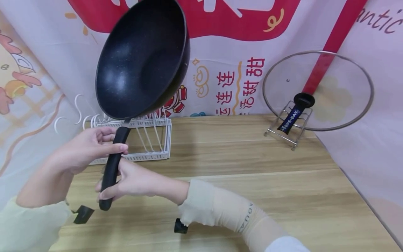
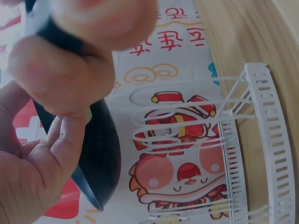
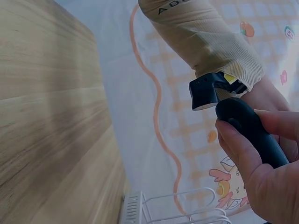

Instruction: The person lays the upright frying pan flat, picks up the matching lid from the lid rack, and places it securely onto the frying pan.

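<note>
A black wok (image 1: 141, 59) is held up in the air, tilted so that its dark inside faces the head camera. Its long black handle (image 1: 111, 175) points down toward the front. Near the pan end, my left hand (image 1: 94, 143) grips the handle, thumb across the front. Lower down, close to the handle's tip, my right hand (image 1: 130, 178) holds it between thumb and fingers. In the right wrist view the handle's rounded end (image 3: 238, 116) shows between thumb and fingers. The left wrist view catches the wok's outer side (image 2: 100, 158) behind blurred fingers.
Behind the hands, a white wire dish rack (image 1: 168, 140) stands on the wooden table (image 1: 220, 182). At the back right, a glass lid (image 1: 343, 94) with a black knob leans in a small metal stand (image 1: 294, 143). Printed cloth (image 1: 207, 49) hangs behind.
</note>
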`<act>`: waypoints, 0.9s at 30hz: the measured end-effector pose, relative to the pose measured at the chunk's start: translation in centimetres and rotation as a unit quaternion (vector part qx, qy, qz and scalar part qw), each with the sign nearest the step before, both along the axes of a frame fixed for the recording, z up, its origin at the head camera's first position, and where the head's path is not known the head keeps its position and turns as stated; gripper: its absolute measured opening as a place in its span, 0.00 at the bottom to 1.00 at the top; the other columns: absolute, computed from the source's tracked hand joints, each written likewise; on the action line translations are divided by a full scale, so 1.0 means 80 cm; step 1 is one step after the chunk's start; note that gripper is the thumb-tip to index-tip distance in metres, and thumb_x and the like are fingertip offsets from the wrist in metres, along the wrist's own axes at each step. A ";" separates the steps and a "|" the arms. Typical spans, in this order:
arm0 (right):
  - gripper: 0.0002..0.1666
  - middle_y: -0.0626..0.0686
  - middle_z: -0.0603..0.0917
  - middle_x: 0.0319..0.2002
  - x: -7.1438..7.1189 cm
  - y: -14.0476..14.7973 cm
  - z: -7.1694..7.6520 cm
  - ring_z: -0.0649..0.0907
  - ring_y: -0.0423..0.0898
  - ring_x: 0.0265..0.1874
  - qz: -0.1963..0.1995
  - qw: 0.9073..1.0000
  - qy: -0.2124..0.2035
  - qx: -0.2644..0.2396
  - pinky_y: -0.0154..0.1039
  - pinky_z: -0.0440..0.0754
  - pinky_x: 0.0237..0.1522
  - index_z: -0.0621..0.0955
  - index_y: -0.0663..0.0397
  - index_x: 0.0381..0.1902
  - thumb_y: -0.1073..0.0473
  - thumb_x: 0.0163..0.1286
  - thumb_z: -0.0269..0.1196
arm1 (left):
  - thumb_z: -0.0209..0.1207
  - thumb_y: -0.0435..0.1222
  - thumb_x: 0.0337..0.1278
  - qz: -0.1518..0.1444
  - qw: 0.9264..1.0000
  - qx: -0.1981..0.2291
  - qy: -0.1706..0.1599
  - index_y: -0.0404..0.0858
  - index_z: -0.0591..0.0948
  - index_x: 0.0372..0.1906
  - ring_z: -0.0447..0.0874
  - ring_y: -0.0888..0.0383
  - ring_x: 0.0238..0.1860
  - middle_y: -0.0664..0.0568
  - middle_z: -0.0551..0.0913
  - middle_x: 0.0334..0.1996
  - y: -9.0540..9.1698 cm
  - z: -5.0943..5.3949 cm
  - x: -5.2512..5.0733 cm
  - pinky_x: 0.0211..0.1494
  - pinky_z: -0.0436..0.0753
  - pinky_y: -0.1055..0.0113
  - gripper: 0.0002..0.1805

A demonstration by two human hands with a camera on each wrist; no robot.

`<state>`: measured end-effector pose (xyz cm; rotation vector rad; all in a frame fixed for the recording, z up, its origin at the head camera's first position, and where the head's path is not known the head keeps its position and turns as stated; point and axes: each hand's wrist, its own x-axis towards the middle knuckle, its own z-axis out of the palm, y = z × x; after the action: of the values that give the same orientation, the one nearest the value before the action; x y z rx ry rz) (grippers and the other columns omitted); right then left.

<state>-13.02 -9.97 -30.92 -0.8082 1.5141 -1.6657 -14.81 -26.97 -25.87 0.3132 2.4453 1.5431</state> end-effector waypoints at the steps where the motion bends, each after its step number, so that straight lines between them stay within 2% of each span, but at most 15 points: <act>1: 0.19 0.62 0.87 0.40 0.000 0.001 0.000 0.85 0.37 0.31 0.000 1.000 -0.005 0.000 0.37 0.88 0.39 0.71 0.67 0.47 0.82 0.62 0.63 | 0.59 0.26 0.69 0.001 1.000 0.005 -0.004 0.20 0.66 0.60 0.88 0.63 0.38 0.57 0.88 0.35 0.001 0.000 0.000 0.46 0.84 0.72 0.22; 6: 0.19 0.65 0.87 0.42 -0.002 0.009 0.001 0.85 0.39 0.31 0.002 1.000 -0.020 0.004 0.38 0.88 0.40 0.70 0.64 0.46 0.82 0.63 0.62 | 0.59 0.26 0.69 0.000 1.000 0.020 -0.010 0.21 0.67 0.59 0.88 0.61 0.38 0.56 0.89 0.35 0.008 -0.002 -0.002 0.45 0.85 0.71 0.20; 11: 0.18 0.66 0.87 0.43 -0.005 0.014 0.003 0.86 0.40 0.31 0.007 1.000 -0.029 0.001 0.39 0.88 0.41 0.70 0.63 0.44 0.83 0.63 0.62 | 0.59 0.27 0.70 0.002 1.000 0.023 -0.010 0.19 0.66 0.60 0.88 0.61 0.37 0.55 0.89 0.34 0.012 -0.002 -0.004 0.45 0.85 0.71 0.22; 14: 0.17 0.67 0.86 0.43 -0.006 0.019 0.004 0.86 0.40 0.31 0.011 0.999 -0.037 -0.010 0.40 0.89 0.41 0.71 0.64 0.43 0.83 0.64 0.61 | 0.60 0.26 0.69 0.006 0.999 0.035 -0.009 0.21 0.69 0.58 0.89 0.60 0.35 0.54 0.89 0.32 0.016 -0.003 -0.005 0.44 0.85 0.71 0.19; 18: 0.15 0.70 0.85 0.43 -0.008 0.025 0.005 0.85 0.40 0.31 0.015 0.998 -0.051 -0.024 0.40 0.88 0.41 0.71 0.65 0.42 0.83 0.65 0.60 | 0.60 0.25 0.68 0.003 0.996 0.085 -0.017 0.25 0.72 0.54 0.88 0.58 0.33 0.49 0.89 0.32 0.020 -0.005 -0.007 0.43 0.85 0.70 0.15; 22: 0.16 0.77 0.81 0.48 -0.008 0.032 0.006 0.85 0.39 0.32 0.023 0.997 -0.060 -0.033 0.40 0.88 0.42 0.71 0.62 0.42 0.83 0.66 0.59 | 0.60 0.23 0.67 -0.005 0.989 0.144 -0.034 0.27 0.74 0.51 0.88 0.58 0.34 0.47 0.89 0.32 0.024 -0.007 -0.008 0.42 0.86 0.69 0.12; 24: 0.16 0.80 0.79 0.51 -0.008 0.035 0.007 0.85 0.39 0.32 0.026 0.997 -0.064 -0.036 0.40 0.88 0.42 0.70 0.61 0.43 0.83 0.67 0.59 | 0.59 0.23 0.67 -0.010 0.986 0.161 -0.039 0.28 0.75 0.50 0.88 0.58 0.34 0.47 0.89 0.32 0.026 -0.008 -0.009 0.42 0.86 0.69 0.10; 27: 0.17 0.78 0.80 0.51 -0.010 0.039 0.008 0.85 0.40 0.33 0.022 0.996 -0.074 -0.035 0.41 0.88 0.43 0.70 0.59 0.44 0.82 0.67 0.58 | 0.59 0.23 0.68 -0.016 0.984 0.172 -0.044 0.29 0.76 0.48 0.88 0.57 0.33 0.47 0.89 0.32 0.030 -0.009 -0.010 0.42 0.86 0.68 0.08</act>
<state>-13.79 -6.81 -30.31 -0.7319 1.3339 -1.7137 -15.63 -24.55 -26.62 0.3347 2.0906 1.9205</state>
